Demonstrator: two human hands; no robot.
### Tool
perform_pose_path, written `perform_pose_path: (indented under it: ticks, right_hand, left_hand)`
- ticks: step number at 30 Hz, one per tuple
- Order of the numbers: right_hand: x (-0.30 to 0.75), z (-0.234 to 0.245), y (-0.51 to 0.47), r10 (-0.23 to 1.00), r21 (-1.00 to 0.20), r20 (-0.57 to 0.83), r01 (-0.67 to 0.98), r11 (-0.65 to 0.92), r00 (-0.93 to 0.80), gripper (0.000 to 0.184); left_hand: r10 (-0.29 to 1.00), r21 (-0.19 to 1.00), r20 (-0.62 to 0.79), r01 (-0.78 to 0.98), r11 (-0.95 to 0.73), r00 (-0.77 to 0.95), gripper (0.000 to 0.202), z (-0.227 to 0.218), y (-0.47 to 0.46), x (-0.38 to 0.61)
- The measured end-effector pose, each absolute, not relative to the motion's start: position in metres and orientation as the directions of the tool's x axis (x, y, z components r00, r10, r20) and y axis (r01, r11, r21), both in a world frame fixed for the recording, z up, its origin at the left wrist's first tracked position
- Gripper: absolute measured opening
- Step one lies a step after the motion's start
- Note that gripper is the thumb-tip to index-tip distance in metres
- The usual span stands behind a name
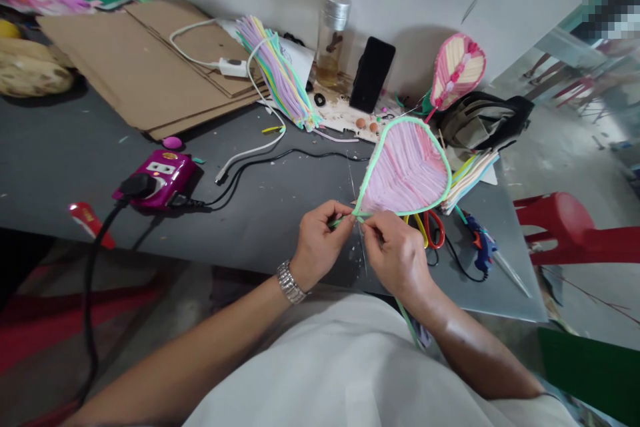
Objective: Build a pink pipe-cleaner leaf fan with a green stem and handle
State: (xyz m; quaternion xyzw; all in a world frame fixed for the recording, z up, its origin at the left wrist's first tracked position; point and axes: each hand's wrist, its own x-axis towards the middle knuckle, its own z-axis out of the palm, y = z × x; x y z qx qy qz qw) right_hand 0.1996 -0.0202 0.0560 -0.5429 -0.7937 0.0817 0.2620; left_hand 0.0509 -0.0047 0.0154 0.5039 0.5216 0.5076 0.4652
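Observation:
A pink straw fan (406,170) with a green rim stands tilted over the grey table (280,193), its narrow base toward me. My left hand (320,240), with a metal watch on the wrist, pinches the green strip at the fan's base. My right hand (397,250) pinches the same base from the other side, and a thin thread runs down between the two hands. A green straw hangs down below my right wrist.
A bundle of coloured straws (277,73), a glass jar (331,37), a black phone (372,73) and a finished fan (456,70) stand at the back. A blue glue gun (483,247), scissors (431,227), a purple power strip (157,177) and cardboard (150,67) lie around.

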Motion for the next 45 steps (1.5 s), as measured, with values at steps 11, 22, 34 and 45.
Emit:
perform_pose_path:
  ticks: [11, 22, 34, 45]
  right_hand:
    - [0.198, 0.058, -0.018, 0.879, -0.408, 0.388, 0.804, 0.433, -0.276, 0.021]
    - [0.197, 0.06, -0.018, 0.899, -0.414, 0.349, 0.818, 0.4, -0.263, 0.022]
    - [0.198, 0.059, -0.013, 0.949, -0.595, 0.227, 0.741, 0.312, -0.217, 0.023]
    - [0.213, 0.072, 0.001, 0.905, -0.794, 0.057, 0.531, 0.296, -0.421, 0.02]
  left_hand:
    - [0.975, 0.967, 0.201, 0.175, -0.183, -0.095, 0.014, 0.009, -0.002, 0.057]
    - [0.931, 0.884, 0.363, 0.334, -0.328, -0.045, 0.015, 0.004, -0.001, 0.054]
    - [0.799, 0.616, 0.595, 0.588, -0.524, 0.088, 0.018, -0.006, 0.002, 0.052]
    - [0.903, 0.775, 0.429, 0.516, -0.365, -0.004, 0.019, -0.01, 0.01, 0.044]
